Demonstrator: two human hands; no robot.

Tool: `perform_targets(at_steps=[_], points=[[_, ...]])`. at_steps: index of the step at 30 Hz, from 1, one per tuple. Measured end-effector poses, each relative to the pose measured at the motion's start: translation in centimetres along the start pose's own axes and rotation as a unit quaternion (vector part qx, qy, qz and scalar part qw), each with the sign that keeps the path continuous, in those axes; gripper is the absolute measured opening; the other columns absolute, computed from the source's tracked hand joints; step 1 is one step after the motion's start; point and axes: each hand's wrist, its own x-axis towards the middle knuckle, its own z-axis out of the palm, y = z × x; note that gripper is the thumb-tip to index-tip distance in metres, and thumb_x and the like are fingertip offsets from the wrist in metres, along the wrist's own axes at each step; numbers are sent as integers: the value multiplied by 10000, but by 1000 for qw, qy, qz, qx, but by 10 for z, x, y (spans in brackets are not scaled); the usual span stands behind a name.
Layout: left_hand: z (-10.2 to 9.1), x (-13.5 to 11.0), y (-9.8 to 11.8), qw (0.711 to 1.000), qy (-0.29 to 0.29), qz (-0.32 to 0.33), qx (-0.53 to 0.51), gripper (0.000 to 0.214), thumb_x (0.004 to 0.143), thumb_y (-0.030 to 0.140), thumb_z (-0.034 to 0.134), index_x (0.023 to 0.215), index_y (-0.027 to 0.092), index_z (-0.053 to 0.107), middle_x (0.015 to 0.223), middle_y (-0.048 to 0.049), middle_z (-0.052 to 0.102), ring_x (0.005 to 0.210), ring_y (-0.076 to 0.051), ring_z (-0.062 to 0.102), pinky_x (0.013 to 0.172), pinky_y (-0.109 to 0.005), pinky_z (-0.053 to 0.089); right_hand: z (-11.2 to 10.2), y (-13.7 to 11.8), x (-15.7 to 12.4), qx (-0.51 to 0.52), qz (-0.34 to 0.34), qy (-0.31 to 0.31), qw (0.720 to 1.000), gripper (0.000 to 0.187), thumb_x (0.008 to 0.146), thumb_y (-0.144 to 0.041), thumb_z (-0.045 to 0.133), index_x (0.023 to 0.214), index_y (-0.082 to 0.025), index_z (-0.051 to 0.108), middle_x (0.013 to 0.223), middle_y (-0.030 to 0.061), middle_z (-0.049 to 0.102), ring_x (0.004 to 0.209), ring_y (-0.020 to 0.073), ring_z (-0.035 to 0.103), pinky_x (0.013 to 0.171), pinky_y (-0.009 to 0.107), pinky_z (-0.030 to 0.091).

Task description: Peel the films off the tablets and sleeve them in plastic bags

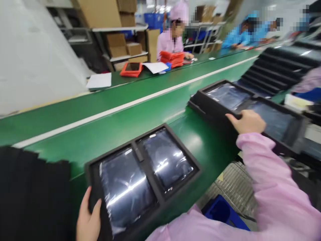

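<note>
My left hand [88, 219] grips the near left corner of a black foam tray [146, 182] that lies on the green conveyor belt [105, 130]. Two dark tablets in shiny plastic bags [147, 172] sit in its two pockets. My right hand [247, 121], in a pink sleeve, is closed on the near edge of a second black tray [215, 105] further right, which also carries two bagged tablets [248, 102].
A stack of black trays [281, 63] stands at the far right, another dark stack [32, 194] at the near left. Across the belt a person in pink sits by red cases [173, 58] and papers [99, 80]. People in blue work further back. A blue bin [222, 212] sits below.
</note>
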Motion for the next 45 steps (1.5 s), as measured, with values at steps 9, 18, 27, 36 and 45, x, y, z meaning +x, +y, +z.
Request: perform_targets(at_steps=[9,18,27,36,45], points=[[36,21,36,992,-59,-32,-106,686,947,362,497,1573,189,275,1659,-116,279,1539,-254,259,1272,-436,202,-40,-123,-78,290,-238,-1,927,325,841,-273,575,1063,-80,712,904,189,723,758,307,661,752,454,509],[17,72,30,996,-36,77,19,620,888,243,540,1496,150,463,1269,-164,675,1217,-330,615,1045,-498,486,-44,-314,-199,259,-585,-226,735,207,912,-275,631,1043,-159,741,1064,143,713,1003,326,618,861,473,505],[-15,59,7,998,-34,56,11,606,855,260,636,1448,190,530,1298,-123,683,1163,-296,657,1015,-440,514,-27,-334,-226,333,-558,-187,737,218,947,-368,592,994,-182,696,985,135,651,957,340,568,830,503,472],[4,83,-7,994,60,85,-43,492,884,278,657,1364,241,554,1300,-72,669,1129,-243,647,920,-362,531,-40,-321,-195,507,-474,-447,564,109,878,-326,683,830,-235,648,910,9,770,917,243,732,950,488,508],[5,83,-15,989,21,112,-94,552,968,416,581,1486,333,410,1482,-67,523,1373,-306,505,1103,-482,447,-20,-318,-178,597,-312,-559,484,401,747,-461,853,716,-183,566,717,-31,746,707,138,740,1007,434,454]])
